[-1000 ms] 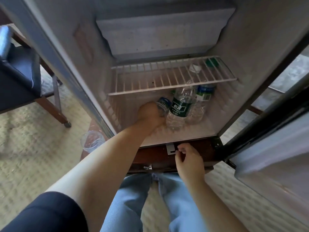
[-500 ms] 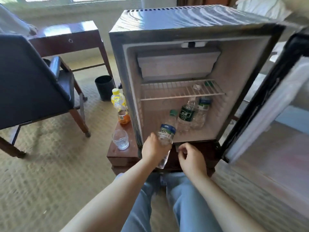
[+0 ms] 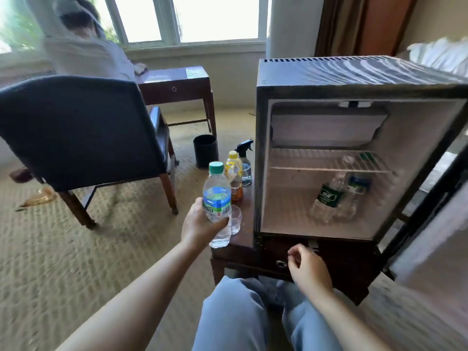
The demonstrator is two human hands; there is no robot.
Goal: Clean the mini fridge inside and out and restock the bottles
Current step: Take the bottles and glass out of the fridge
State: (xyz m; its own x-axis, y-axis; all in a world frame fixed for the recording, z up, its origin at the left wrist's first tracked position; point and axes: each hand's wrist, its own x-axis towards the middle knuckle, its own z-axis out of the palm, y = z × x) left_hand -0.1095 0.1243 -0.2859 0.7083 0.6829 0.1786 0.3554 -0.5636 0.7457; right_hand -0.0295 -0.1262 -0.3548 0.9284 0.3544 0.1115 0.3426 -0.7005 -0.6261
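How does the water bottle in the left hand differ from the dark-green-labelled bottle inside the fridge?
The held bottle has a blue-and-green label; the fridge bottle a dark green one. The held bottle is upright outside the mini fridge, gripped by the left hand; the fridge bottle sits untouched on its floor. Both are clear plastic.

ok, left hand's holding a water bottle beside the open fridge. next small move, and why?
Probably set the water bottle in the left hand down on the wooden stand, beside the glass. It hangs over that surface, and two bottles are in the open fridge, likely to come out before wiping.
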